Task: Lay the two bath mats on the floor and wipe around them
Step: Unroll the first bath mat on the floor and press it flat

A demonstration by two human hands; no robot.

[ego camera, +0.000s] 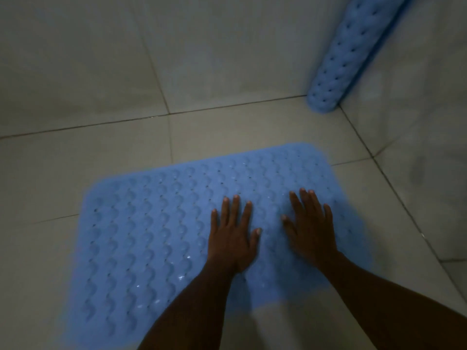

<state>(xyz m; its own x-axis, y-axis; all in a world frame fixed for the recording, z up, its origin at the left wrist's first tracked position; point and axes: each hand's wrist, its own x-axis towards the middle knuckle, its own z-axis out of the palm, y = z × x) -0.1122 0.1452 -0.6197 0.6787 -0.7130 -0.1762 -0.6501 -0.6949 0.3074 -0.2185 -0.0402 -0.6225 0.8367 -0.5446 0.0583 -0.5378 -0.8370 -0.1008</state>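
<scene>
A blue rubber bath mat [156,236] with a wavy raised pattern and small holes lies flat on the tiled floor. My left hand [233,233] rests palm down on its middle with the fingers straight and spread. Just to the right, my right hand [309,226] presses flat on the same mat, fingers straight. A second blue bath mat [353,51], rolled into a tube, stands leaning in the wall corner at the upper right, apart from both hands.
Pale grey floor tiles [88,152] surround the mat. A tiled wall [75,59] rises behind it and another wall [417,147] runs along the right, close to the mat's right edge. The room is dim.
</scene>
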